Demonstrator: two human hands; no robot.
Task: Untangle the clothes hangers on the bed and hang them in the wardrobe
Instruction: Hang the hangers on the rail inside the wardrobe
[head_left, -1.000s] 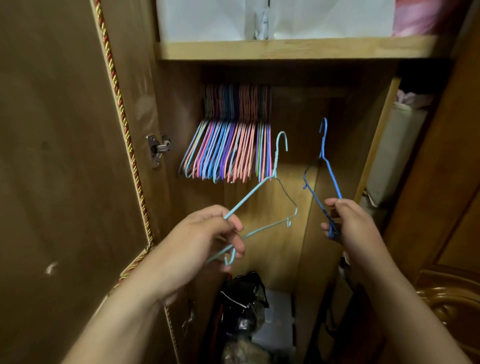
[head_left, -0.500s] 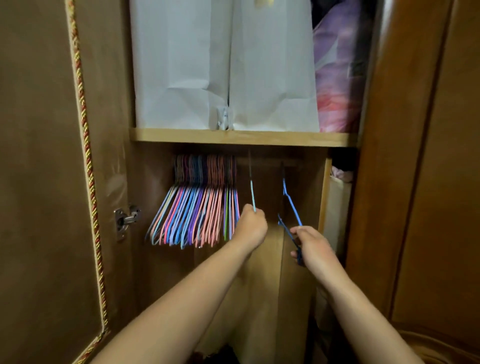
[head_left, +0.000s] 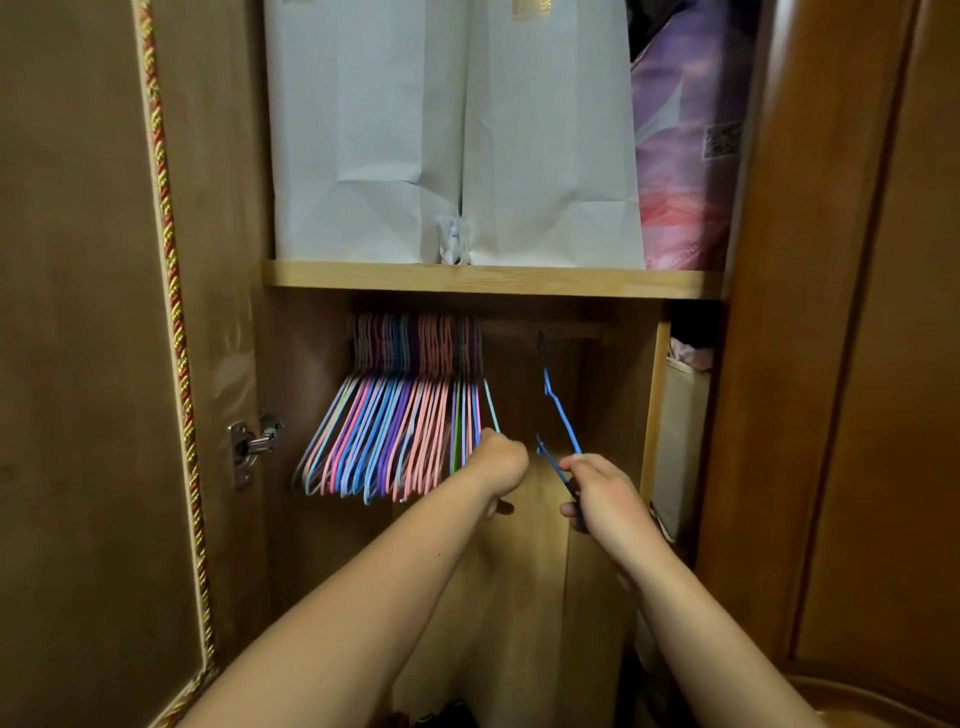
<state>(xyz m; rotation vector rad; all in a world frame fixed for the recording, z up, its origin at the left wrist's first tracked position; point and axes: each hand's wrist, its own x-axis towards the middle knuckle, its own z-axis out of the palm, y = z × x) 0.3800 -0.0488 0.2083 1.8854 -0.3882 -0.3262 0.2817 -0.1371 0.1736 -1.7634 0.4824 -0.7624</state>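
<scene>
Fingers of the left hand curl around one light blue hanger beside the packed row of hung hangers, too many to count, while the right hand grips one darker blue hanger near the rail. Above, a wooden shelf carries two white paper bags between the wardrobe's open doors.

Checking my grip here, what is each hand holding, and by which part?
Left hand grips the light blue hanger low on its frame; right hand grips the dark blue hanger at its lower end.
</scene>
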